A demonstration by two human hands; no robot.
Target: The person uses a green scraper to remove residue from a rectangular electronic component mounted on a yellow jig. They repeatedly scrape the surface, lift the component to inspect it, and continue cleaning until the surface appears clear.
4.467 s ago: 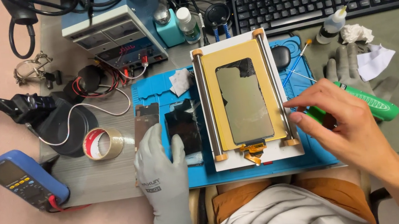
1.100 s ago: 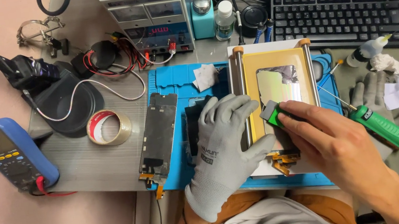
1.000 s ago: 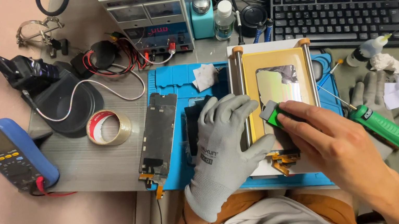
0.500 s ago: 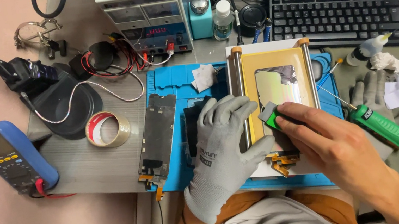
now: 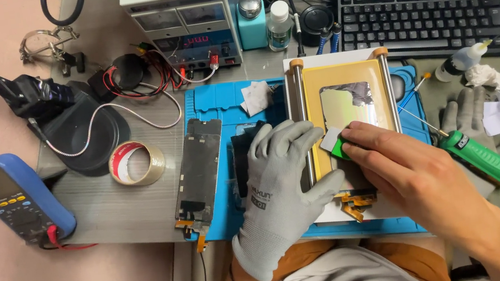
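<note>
A phone screen panel (image 5: 350, 102) lies in a yellow heating fixture (image 5: 309, 95) on the blue work mat (image 5: 225, 108). My left hand (image 5: 282, 182), in a grey glove, presses flat on the fixture's lower left side. My bare right hand (image 5: 414, 175) grips a green-handled scraper (image 5: 335, 143), its blade resting on the panel. A second dark phone part (image 5: 198, 171) lies on the mat's left edge, flex cables hanging off the table.
A roll of tape (image 5: 135, 164) and a blue multimeter (image 5: 14, 199) sit at the left. A green screwdriver (image 5: 480, 159) and a spare grey glove (image 5: 474, 117) lie at the right. A power supply (image 5: 185, 18), bottles and a keyboard (image 5: 441, 6) line the back.
My left hand moved from the mat's left side onto the fixture. My right hand took the green scraper and set its blade on the panel; over the last second it has barely shifted.
</note>
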